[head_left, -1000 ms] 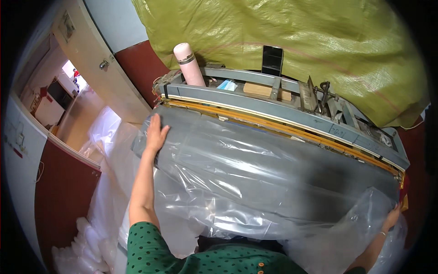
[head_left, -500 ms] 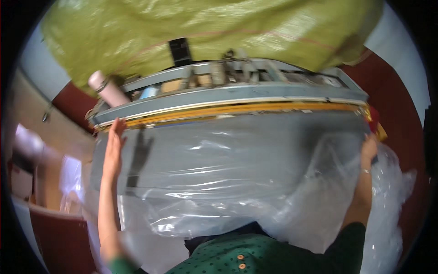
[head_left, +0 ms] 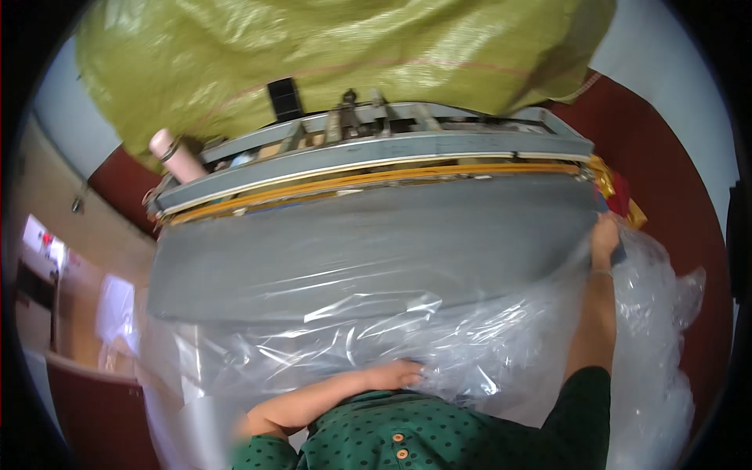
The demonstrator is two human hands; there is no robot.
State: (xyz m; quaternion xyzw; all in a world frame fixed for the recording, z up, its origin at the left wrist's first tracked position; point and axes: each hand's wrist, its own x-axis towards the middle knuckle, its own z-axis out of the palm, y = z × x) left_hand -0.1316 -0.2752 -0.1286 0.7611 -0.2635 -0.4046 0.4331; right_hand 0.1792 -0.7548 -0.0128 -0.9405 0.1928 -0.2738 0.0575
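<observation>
Yellow-green woven sack up top, draped above the grey machine table. An orange strip runs along that table's far edge. Pale pink bottle at its left corner. Clear, glossy plastic sheet below the table. Dark green sleeve, small light dots, 2 orange buttons.

Your hands rest on thin, glossy, crinkled clear plastic sheeting. It lies over a matt, smooth grey table surface. Behind it you see a painted metal frame and coarse woven yellow-green sacking.
</observation>
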